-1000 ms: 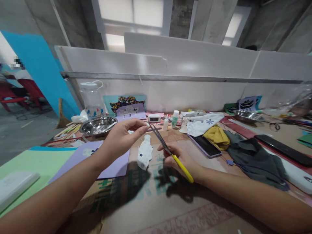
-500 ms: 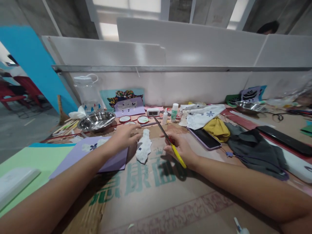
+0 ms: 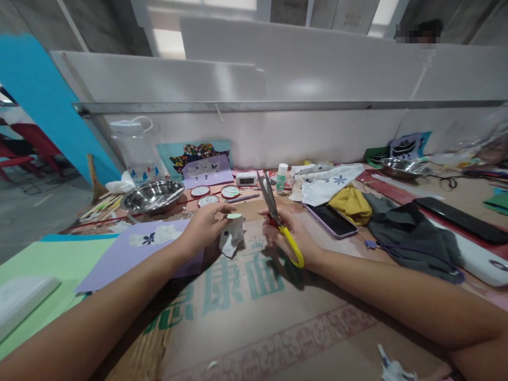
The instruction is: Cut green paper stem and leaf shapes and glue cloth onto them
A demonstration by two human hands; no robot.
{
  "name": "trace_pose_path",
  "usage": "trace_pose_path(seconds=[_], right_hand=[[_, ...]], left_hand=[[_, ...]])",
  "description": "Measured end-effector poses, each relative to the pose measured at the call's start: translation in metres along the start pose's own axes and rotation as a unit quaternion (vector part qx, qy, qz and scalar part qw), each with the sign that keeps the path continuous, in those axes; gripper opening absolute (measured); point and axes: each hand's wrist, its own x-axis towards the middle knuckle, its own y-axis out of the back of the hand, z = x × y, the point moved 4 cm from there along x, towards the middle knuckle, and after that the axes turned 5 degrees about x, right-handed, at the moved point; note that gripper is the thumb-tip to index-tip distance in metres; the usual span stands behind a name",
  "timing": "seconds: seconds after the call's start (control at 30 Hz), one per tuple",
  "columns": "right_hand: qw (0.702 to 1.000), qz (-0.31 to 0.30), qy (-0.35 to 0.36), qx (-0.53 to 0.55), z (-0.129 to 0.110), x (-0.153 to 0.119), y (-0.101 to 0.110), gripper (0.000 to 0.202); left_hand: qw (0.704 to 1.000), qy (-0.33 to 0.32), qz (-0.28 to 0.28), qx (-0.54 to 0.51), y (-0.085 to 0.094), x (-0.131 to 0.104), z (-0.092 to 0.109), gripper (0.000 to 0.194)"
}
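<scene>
My left hand [image 3: 206,228] pinches the top of a white fabric scrap [image 3: 231,241] with a dark flower print; a pale green edge shows at its top. My right hand [image 3: 291,235] holds scissors [image 3: 269,198] with yellow handles, their blades parted and pointing up and away. A gap lies between the blades and the scrap. Left of the scrap, a purple sheet [image 3: 115,262] carries a white patch with a dark flower [image 3: 149,239], partly behind my left forearm. Both hands are over a cardboard sheet [image 3: 254,323] with green lettering.
A metal bowl [image 3: 153,197] and a clear jug [image 3: 137,151] stand at the back left. A glue stick [image 3: 281,177], a small digital clock [image 3: 246,179] and a phone [image 3: 331,219] lie beyond my hands. Yellow cloth [image 3: 351,205] and dark grey cloth [image 3: 408,233] are at the right.
My left hand has taken hold of the white fabric scrap, which lay flat on the cardboard, and lifted its upper end. The scissors have opened in my right hand.
</scene>
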Motion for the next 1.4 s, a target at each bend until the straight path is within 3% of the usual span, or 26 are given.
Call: trace_pose_path(seconds=[0.07,0.1,0.17,0.23,0.33,0.47,0.57,0.67,0.73,0.77,0.83,0.9,1.0,1.1,1.27,1.4], right_hand=[[0.999,-0.007,-0.014,0.047,0.0,0.0,-0.001,0.036],[0.997,-0.013,-0.018,0.07,-0.002,-0.001,-0.002,0.037],[0.993,-0.031,-0.026,0.111,-0.007,-0.002,-0.007,0.042],[0.988,-0.055,-0.042,0.139,-0.012,-0.005,-0.013,0.047],[0.985,-0.063,-0.064,0.145,-0.018,-0.008,-0.018,0.049],[0.992,-0.008,-0.055,0.109,-0.022,-0.007,-0.013,0.043],[0.997,0.023,-0.032,0.065,-0.027,-0.005,-0.008,0.038],[0.998,0.052,-0.006,0.035,-0.033,-0.004,-0.004,0.037],[0.997,0.07,-0.002,0.032,-0.035,-0.003,-0.002,0.038],[0.997,0.076,-0.002,0.033,-0.035,-0.003,-0.002,0.038],[0.996,0.08,0.0,0.031,-0.035,-0.003,-0.002,0.037],[0.997,0.078,0.008,0.024,-0.035,-0.003,-0.003,0.036],[0.997,0.069,0.018,0.01,-0.034,-0.003,-0.004,0.037],[0.999,0.037,0.018,0.006,-0.031,-0.004,-0.005,0.038],[0.999,-0.042,-0.013,-0.006,-0.025,-0.009,-0.01,0.052],[0.996,-0.068,-0.052,0.003,-0.024,-0.014,-0.012,0.06]], left_hand=[[0.998,-0.044,0.045,0.02,0.014,0.0,0.017,0.014],[0.987,-0.112,0.1,0.065,0.022,-0.003,0.031,0.016],[0.946,-0.218,0.195,0.138,0.032,-0.011,0.055,0.018],[0.917,-0.277,0.231,0.168,0.033,-0.019,0.071,0.023],[0.901,-0.329,0.213,0.186,0.023,-0.027,0.082,0.021],[0.897,-0.362,0.159,0.198,0.009,-0.032,0.084,0.021],[0.922,-0.313,0.151,0.171,0.007,-0.03,0.08,0.028],[0.977,-0.152,0.133,0.068,0.01,-0.02,0.068,0.024],[0.999,-0.027,0.021,-0.031,0.004,-0.015,0.059,0.015],[0.996,0.02,-0.05,-0.078,-0.002,-0.014,0.057,0.015],[0.975,0.061,-0.156,-0.147,-0.013,-0.016,0.058,0.026],[0.962,0.063,-0.191,-0.185,-0.02,-0.019,0.062,0.03],[0.95,0.07,-0.184,-0.241,-0.026,-0.022,0.065,0.033],[0.944,0.088,-0.146,-0.282,-0.018,-0.017,0.063,0.028],[0.959,0.118,-0.033,-0.254,0.029,0.0,0.054,0.024],[0.957,0.096,0.019,-0.273,0.061,0.006,0.056,0.027]])
